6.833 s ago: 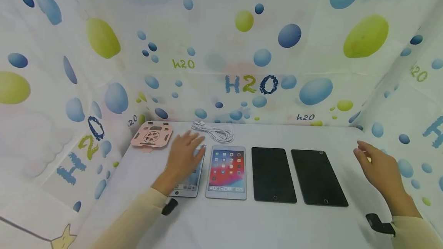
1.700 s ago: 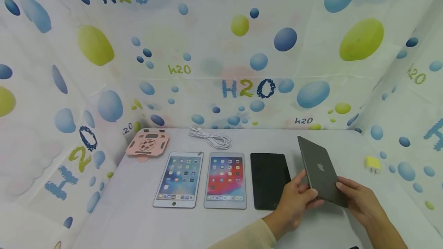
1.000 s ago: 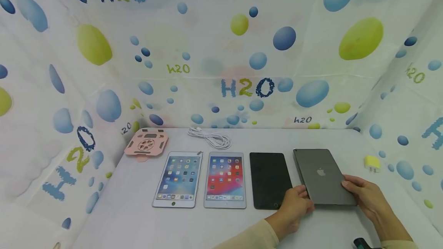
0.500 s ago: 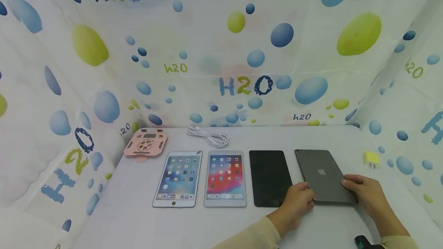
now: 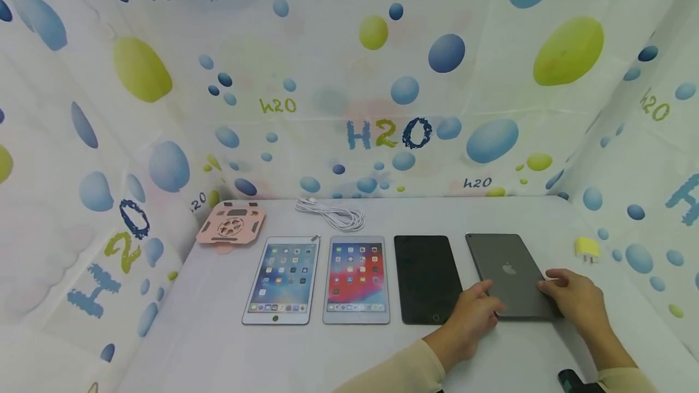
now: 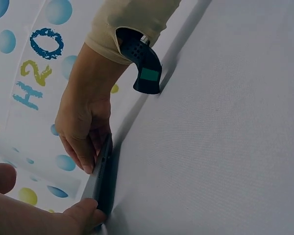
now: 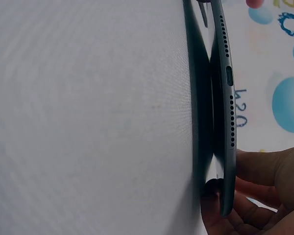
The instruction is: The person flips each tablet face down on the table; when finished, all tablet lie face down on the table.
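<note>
A dark grey tablet (image 5: pixel 510 284) lies back side up, its apple logo showing, at the right end of a row of tablets. My right hand (image 5: pixel 579 305) pinches its right edge, thumb on the back and fingers curled beneath, as the right wrist view shows. At the near left corner, my left hand (image 5: pixel 468 320) holds the edge between its digits, with one fingertip lifted off the back. Seen from the right wrist, the tablet's near edge (image 7: pixel 229 107), with its port and speaker holes, stands a little above the cloth. Its screen is hidden underneath.
Left of it lie a black tablet (image 5: pixel 428 281) and two white tablets with lit screens (image 5: pixel 357 281) (image 5: pixel 281 281). Behind them are a coiled white cable (image 5: pixel 338 214) and a pink stand (image 5: pixel 232 223). A yellow charger plug (image 5: pixel 587 248) sits at the right.
The grey tablet first lay screen up with both hands apart from it. Both hands then held it raised, turned it over and lowered it back side up. Lately a left finger has lifted slightly.
</note>
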The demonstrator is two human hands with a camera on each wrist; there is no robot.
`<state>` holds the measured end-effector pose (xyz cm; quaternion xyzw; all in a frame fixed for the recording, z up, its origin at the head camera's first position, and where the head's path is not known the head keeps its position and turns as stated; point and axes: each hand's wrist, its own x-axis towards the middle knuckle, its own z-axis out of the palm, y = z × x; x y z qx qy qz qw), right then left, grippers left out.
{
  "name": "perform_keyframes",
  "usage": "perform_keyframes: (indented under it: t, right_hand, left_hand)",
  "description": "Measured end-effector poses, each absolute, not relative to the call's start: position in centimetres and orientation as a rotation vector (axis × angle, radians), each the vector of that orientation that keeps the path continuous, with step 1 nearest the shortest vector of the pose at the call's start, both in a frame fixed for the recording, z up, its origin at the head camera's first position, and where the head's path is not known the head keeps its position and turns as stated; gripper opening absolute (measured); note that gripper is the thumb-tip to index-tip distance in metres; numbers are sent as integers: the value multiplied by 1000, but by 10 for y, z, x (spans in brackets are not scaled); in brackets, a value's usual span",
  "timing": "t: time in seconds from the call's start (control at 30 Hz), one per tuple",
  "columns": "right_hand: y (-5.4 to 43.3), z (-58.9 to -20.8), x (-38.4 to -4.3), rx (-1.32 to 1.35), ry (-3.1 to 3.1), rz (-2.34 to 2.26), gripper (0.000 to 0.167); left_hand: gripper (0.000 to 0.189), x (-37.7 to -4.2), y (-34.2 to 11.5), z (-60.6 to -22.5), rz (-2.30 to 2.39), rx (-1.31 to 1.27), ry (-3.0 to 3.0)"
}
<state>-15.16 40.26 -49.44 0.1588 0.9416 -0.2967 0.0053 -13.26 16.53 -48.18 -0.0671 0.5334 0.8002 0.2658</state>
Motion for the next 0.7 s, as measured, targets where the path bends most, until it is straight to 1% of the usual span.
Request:
perform_keyframes:
  t: [0.33, 0.57, 0.7]
  right_hand:
    - [398, -499, -155, 517, 2939, -852, 56]
    - [402, -503, -157, 429, 2988, -756, 53]
    - [404, -503, -157, 390, 2986, -747, 52]
  left_hand:
    - [65, -134, 164, -482, 2080, -148, 1472]
    - [60, -130, 166, -482, 1957, -62, 1688]
    - [57, -129, 161, -481, 1943, -70, 1717]
